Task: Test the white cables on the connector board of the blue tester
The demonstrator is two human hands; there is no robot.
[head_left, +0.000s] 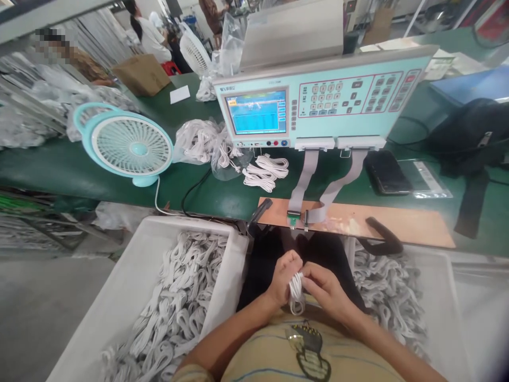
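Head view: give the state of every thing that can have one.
cable bundle, coiled, gripped by left hand and right hand.
tester screen, lit.
left bin, heaped with white cables.
phone, screen dark, lying flat.
ribbon cables, plugged into tester.
desk fan, upright; spinning unclear.

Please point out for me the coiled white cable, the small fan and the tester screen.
coiled white cable [296, 297], head view, on the hanging white loops.
small fan [137, 148], head view, on the centre of its front grille.
tester screen [258, 112], head view, on the lit blue display.
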